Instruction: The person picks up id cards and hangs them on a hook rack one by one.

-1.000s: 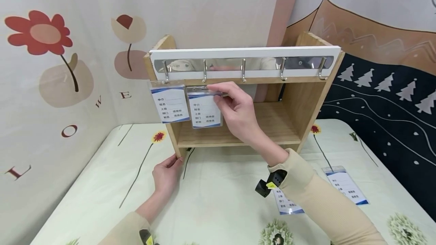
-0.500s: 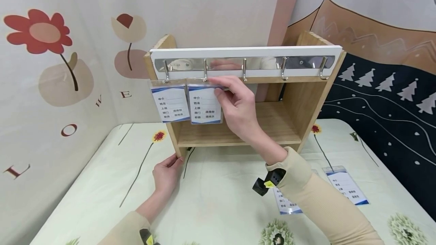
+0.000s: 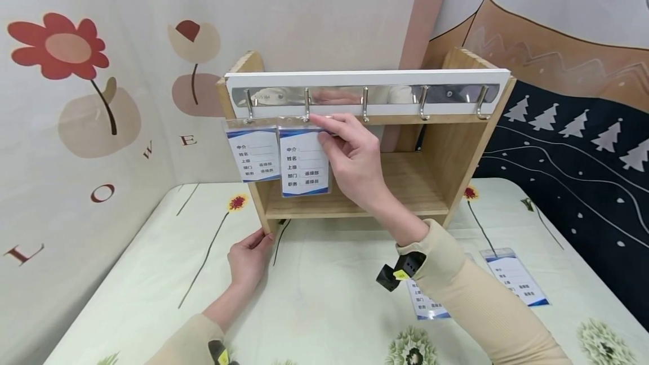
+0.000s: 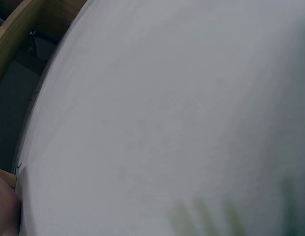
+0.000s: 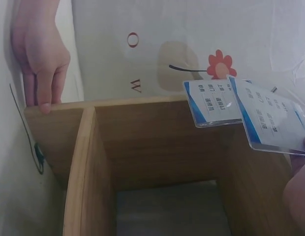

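Observation:
In the head view my right hand (image 3: 355, 162) pinches the upper right corner of a clear-sleeved badge (image 3: 304, 165) between thumb and index finger. The badge's top edge is just under the second hook (image 3: 306, 103) from the left; whether the hook passes through it cannot be made out. To its left, another badge (image 3: 253, 156) hangs below the first hook (image 3: 248, 105). My left hand (image 3: 249, 258) grips the lower front left corner of the wooden shelf (image 3: 410, 185). In the right wrist view the gripped badge (image 5: 268, 118) overlaps the hanging one (image 5: 209, 105).
A white rail (image 3: 395, 79) with several metal hooks spans the shelf's upper front. Two more badges lie on the flowered tablecloth (image 3: 324, 297) at right: one badge (image 3: 517, 277) in full view, one (image 3: 426, 303) partly behind my right sleeve. Patterned curtains stand behind.
The badge in my right hand has risen slightly toward the second hook, then its lower edge has dropped a little. My left hand stays on the shelf corner.

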Available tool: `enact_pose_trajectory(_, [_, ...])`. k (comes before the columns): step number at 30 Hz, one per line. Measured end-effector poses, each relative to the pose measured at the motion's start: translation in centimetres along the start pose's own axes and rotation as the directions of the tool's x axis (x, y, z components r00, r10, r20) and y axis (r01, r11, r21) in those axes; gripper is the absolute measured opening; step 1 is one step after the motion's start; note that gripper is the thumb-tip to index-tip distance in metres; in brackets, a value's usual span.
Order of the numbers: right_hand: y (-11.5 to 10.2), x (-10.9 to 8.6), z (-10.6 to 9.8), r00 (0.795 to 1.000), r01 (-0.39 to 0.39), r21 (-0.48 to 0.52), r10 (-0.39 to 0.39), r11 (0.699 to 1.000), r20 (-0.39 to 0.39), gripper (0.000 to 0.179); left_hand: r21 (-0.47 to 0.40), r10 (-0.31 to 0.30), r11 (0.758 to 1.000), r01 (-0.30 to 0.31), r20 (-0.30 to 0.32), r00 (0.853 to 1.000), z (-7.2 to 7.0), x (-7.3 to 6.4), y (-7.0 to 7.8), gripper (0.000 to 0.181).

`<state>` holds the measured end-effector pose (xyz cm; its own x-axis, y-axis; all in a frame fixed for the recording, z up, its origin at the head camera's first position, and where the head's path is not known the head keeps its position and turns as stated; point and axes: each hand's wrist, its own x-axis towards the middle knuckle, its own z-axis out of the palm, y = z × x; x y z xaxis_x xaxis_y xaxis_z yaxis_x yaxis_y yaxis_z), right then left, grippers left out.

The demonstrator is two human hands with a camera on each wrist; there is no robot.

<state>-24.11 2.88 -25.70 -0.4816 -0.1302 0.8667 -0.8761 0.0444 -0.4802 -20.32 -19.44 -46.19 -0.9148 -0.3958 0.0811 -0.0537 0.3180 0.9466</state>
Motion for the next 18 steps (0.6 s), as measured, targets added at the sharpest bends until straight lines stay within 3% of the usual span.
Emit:
enact_pose_trajectory(9, [-0.48, -0.02, -0.15, 0.997, -0.067, -0.072, 0.069, 0.995, 0.025, 0.031, -0.004, -0.003, 1.0, 0.003, 0.012, 1.0, -0.16, -0.03, 0.14, 0.033])
enact_pose_trajectory(18, [-0.17, -0.61, 0.34, 0.99, -0.073, -0.149, 0.054, 0.986, -0.127, 0.023, -0.006, 0.002, 1.0, -0.002, 0.006, 1.0, -0.09, -0.05, 0.07, 0.033])
